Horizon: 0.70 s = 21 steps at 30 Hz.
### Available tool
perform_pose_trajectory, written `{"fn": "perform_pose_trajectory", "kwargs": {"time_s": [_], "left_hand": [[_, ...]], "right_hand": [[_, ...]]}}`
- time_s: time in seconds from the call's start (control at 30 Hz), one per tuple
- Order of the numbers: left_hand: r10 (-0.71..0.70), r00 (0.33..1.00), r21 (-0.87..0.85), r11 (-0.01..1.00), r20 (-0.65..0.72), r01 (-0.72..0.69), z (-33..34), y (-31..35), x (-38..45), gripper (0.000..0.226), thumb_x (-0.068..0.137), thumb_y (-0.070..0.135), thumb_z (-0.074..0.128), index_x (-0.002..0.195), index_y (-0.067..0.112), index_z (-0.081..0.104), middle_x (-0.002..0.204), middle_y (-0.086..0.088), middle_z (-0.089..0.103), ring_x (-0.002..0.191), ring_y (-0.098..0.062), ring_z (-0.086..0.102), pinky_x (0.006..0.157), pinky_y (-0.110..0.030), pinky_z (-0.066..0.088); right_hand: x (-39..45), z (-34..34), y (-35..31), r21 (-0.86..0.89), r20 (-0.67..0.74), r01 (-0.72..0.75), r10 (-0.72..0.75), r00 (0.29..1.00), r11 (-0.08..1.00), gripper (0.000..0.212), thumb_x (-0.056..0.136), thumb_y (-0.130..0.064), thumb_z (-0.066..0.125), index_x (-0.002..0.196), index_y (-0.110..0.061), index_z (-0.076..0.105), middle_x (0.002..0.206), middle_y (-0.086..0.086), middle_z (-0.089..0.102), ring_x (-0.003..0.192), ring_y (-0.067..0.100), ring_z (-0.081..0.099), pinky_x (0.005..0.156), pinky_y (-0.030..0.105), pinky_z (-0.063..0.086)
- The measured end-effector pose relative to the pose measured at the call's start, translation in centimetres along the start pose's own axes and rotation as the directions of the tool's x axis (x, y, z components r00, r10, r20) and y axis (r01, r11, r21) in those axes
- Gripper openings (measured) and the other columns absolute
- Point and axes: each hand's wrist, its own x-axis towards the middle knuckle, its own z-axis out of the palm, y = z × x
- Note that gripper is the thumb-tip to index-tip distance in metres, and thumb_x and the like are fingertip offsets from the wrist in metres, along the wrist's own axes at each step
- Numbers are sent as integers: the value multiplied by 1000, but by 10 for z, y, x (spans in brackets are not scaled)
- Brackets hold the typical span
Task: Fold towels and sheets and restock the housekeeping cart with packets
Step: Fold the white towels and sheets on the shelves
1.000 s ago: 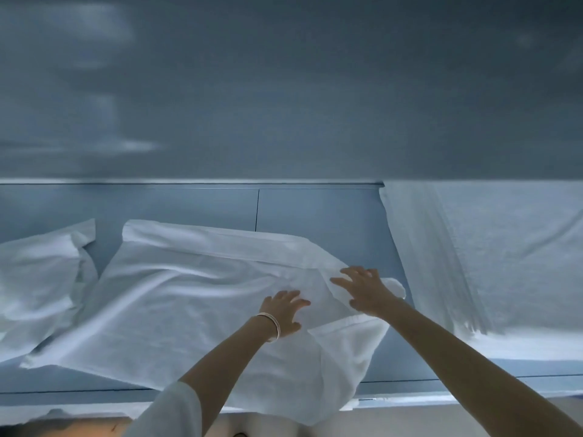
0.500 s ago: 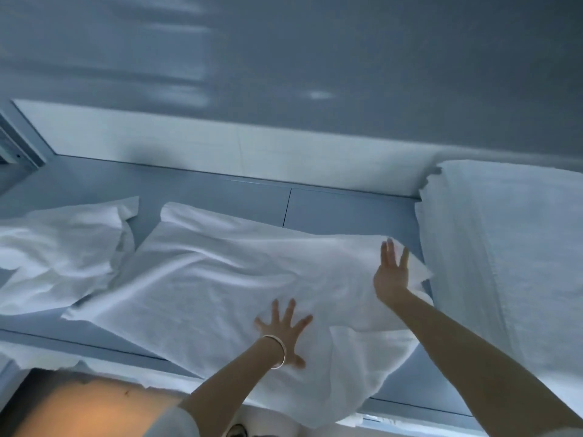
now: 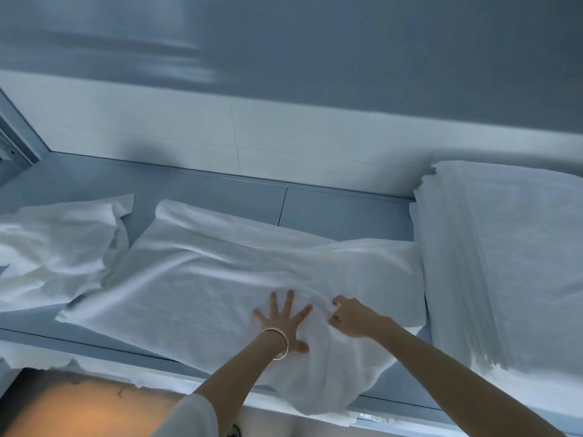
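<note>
The left hand (image 3: 285,323), fingers splayed flat, pins the rumpled white cotton towel (image 3: 220,279); the right hand (image 3: 348,315) pinches a ridge beside it (pull outward, smoothing creases before folding).

White towel (image 3: 202,279); grey-blue table (image 3: 220,190); white linen stack (image 3: 504,247); gold bangle (image 3: 282,343).

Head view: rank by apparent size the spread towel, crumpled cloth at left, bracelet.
1. spread towel
2. crumpled cloth, partly cut off at the frame edge, so its full size is unsure
3. bracelet
</note>
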Motion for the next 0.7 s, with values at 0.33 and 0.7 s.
{"fn": "perform_pose_trajectory", "kwargs": {"time_s": [0.33, 0.7], "left_hand": [[-32, 999, -19, 999, 1, 32, -21, 26, 18, 92, 80, 67, 52, 146, 44, -8, 155, -2, -26, 139, -44, -19, 100, -73, 16], [-371, 928, -238, 903, -9, 359, 14, -64, -33, 89, 84, 68, 44, 147, 40, -12, 155, -1, -26, 139, -44, -19, 104, -73, 12]], "right_hand": [[-45, -1, 19, -273, 190, -221, 277, 942, 937, 25, 94, -19, 47, 111, -5, 59, 120, 10, 62, 107, 29, 64, 84, 31, 49], [-1, 43, 33, -45, 66, -212, 215, 974, 976, 91, 82, -76, 33, 144, -38, -22, 149, 6, -38, 135, 50, -25, 103, 74, 10]]}}
